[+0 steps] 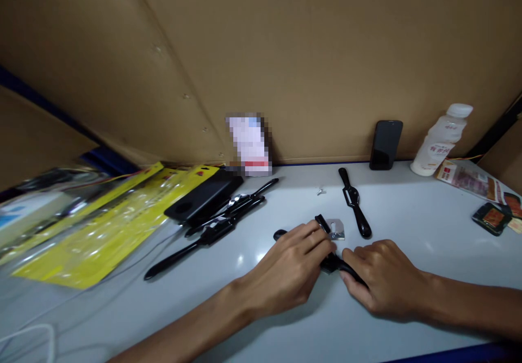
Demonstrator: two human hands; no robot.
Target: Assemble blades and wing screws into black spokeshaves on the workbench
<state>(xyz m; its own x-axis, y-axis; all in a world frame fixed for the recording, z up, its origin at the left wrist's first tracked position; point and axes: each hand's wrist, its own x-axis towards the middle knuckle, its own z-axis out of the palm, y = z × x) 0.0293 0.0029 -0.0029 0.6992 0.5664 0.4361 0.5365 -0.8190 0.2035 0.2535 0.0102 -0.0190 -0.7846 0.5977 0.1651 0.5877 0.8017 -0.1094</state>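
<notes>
A black spokeshave body [329, 264] lies low over the table between my hands. My right hand [383, 280] is closed around its right handle. My left hand [291, 262] is closed over its middle, the fingertips bent down and partly hidden; the left handle end sticks out behind the knuckles. At my left fingertips is a small black ribbed piece [322, 223]; whether they touch it I cannot tell. Just beyond lies a flat metal blade [337, 230] with a slot. Another spokeshave frame [354, 202] rests farther back, near small silver screws [321, 191].
Several black spokeshaves [220, 230] lie at left beside a black box [204, 197] and yellow plastic packaging [122, 227]. Against the cardboard wall lean a blurred-out phone [250, 144] and a dark phone [385, 145]. A white bottle [440, 140] and food packets [473, 181] stand at right.
</notes>
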